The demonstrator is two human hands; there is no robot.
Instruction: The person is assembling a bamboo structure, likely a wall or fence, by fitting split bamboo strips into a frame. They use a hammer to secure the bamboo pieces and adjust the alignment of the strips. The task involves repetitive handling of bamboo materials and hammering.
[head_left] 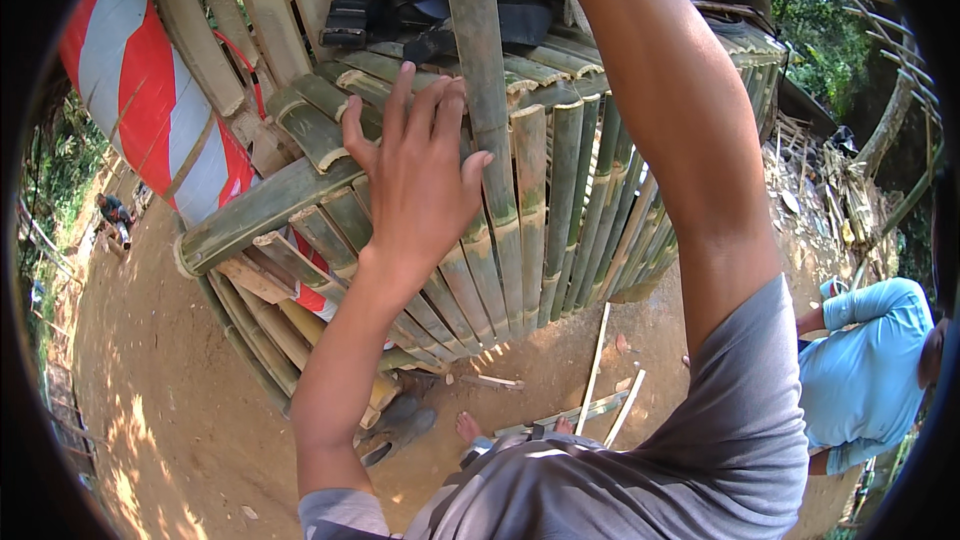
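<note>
Right arm (pixel 690 110) closest, its hand out of frame, fingers I can't tell; left hand (pixel 425 170) mid-frame, fingers spread, thumb over the tall bamboo slat (pixel 476 40), upper centre; slat row (pixel 564 205) looks mostly up, this one seemingly unfixed.

Torso (pixel 600 490): leans into view from below, the landmark for the rest.
Left hand (pixel 420 165): ahead of the torso, back turned up, loosely spread.
Left fingers (pixel 403 90): point away from the torso; the little finger stands apart, the others sit closer together.
Left thumb (pixel 474 172): juts out to the right.
Left wrist (pixel 385 275): nearly in line with the forearm.
Left arm (pixel 335 390): slightly bent, reaching forward from the torso's left.
Right arm (pixel 680 90): raised high ahead of the torso's right, elbow bent, forearm slanting inward and leaving at the top edge.
</note>
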